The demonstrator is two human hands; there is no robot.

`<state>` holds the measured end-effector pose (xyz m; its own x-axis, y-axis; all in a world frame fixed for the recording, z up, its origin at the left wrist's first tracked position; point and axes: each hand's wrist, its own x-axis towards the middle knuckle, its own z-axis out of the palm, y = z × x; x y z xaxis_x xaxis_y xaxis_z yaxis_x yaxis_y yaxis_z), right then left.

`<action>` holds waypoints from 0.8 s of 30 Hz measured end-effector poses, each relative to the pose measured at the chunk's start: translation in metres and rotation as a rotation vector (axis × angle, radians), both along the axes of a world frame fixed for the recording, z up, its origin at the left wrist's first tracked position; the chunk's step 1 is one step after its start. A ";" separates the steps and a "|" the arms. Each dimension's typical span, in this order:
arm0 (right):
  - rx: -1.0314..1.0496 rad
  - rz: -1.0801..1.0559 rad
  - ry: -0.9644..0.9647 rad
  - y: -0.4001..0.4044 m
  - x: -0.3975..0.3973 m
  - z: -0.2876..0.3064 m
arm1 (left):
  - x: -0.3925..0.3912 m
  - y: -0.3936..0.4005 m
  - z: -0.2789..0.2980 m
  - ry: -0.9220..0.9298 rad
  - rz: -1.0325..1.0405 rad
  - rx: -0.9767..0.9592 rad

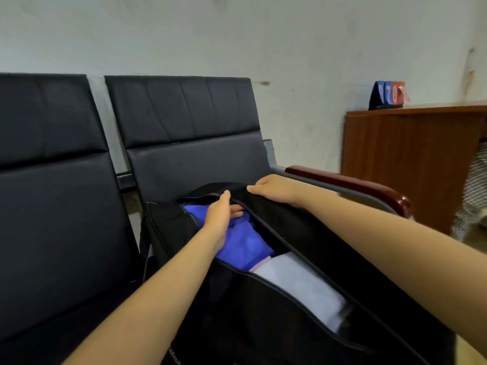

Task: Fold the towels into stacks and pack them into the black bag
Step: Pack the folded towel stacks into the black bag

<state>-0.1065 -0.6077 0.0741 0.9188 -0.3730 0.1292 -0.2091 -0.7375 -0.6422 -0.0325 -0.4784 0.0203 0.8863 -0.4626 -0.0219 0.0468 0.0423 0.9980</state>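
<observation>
Head view: left hand (pixel 222 219) lies flat, fingers straight, on folded blue towel (pixel 242 243) inside black fabric bag (pixel 263 325); right hand (pixel 274 189) grips far flap. Opening runs near-to-far; left is nearer.

The black bag (pixel 303 259) on the chair seat (pixel 184 164) gapes along its zip. A blue towel (pixel 242 243) fills the far end, a white towel (pixel 297 283) the near end. The right hand (pixel 274 189) holds back the flap; the wooden armrest (pixel 350 185) bounds the seat's right edge.

The flip scoreboard (pixel 390 94) on the wooden desk (pixel 411 154) shows digits, seemingly 7 and 0.
</observation>
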 end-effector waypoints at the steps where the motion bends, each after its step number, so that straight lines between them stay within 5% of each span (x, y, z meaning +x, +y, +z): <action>1: 0.005 0.003 0.012 -0.001 -0.003 -0.002 | -0.002 -0.003 0.002 0.030 -0.018 -0.028; 6: 0.039 -0.055 -0.012 -0.013 -0.032 -0.002 | -0.016 -0.011 0.002 0.101 -0.148 -0.093; 14: -0.161 -0.050 -0.122 -0.011 -0.109 0.005 | -0.042 0.007 0.055 0.126 -0.006 -0.329; 20: -0.352 -0.053 -0.175 0.034 -0.163 -0.020 | -0.044 0.053 0.025 0.227 0.036 -0.161; 24: -0.498 -0.123 0.001 0.056 -0.191 -0.048 | -0.062 0.066 0.001 -0.074 0.009 0.103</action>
<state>-0.2979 -0.5518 0.0261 0.8723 -0.3718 0.3177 -0.3142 -0.9239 -0.2184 -0.0946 -0.4120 0.0210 0.8913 -0.4534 -0.0036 -0.0266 -0.0603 0.9978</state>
